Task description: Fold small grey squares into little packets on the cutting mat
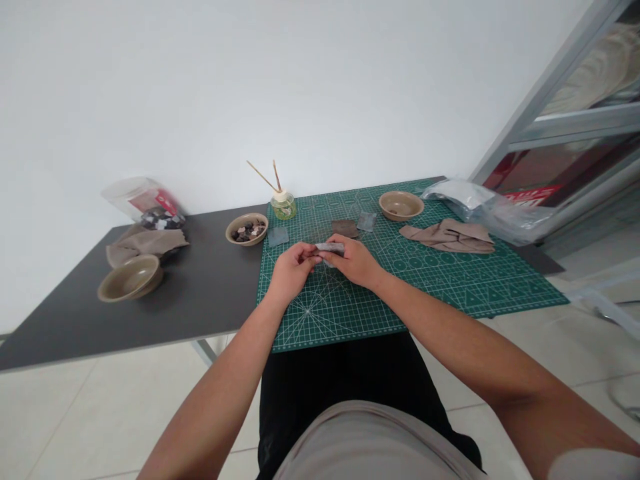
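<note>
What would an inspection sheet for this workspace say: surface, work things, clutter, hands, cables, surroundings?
Surface: dark table, its right part mostly under a green gridded mat.
Work things: small grey piece, partly hidden by fingers; brown square beyond it on the mat.
Clutter: bowl of small dark and pinkish pieces, two other bowls, reed bottle, left cloth, right cloth, plastic bags.
Hands: left hand and right hand both hold the grey piece.
Cables: nothing seen.
Surroundings: pale wall behind, tiled floor below, framed panels at right.
</note>
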A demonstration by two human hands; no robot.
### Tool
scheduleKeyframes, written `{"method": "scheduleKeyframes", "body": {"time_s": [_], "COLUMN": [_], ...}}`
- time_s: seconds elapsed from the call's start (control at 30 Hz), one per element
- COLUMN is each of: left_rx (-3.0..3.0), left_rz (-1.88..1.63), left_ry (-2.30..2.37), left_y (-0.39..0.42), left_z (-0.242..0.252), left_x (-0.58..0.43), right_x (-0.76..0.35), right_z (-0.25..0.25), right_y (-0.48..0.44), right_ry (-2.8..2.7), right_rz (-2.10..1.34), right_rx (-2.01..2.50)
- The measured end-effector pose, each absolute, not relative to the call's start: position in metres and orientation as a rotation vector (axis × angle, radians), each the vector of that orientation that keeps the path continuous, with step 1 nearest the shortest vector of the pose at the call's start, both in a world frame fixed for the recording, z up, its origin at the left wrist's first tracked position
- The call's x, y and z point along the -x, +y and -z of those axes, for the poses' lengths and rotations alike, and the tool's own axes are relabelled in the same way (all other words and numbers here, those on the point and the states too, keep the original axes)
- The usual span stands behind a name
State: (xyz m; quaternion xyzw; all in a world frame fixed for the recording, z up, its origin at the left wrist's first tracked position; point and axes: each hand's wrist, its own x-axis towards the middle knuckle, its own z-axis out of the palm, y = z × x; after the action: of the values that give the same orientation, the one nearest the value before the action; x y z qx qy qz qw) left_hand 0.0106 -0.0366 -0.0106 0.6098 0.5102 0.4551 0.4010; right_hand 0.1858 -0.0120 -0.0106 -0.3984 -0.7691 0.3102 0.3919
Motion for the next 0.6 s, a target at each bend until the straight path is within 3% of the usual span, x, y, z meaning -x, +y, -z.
{"method": "scheduleKeyframes", "body": {"time_s": [0.6], "left_rx": [-1.603], "left_rz": [-1.126], "left_ry": [1.327], "left_y": [-0.0373], "left_z": [0.0118], "left_x": [-0.0085], "right_x": [-0.1844], "right_z": [0.0103], "right_y": [-0.0138], "right_ry": [-1.968], "right_rz": [-0.751], "right_rx": [0.969]}}
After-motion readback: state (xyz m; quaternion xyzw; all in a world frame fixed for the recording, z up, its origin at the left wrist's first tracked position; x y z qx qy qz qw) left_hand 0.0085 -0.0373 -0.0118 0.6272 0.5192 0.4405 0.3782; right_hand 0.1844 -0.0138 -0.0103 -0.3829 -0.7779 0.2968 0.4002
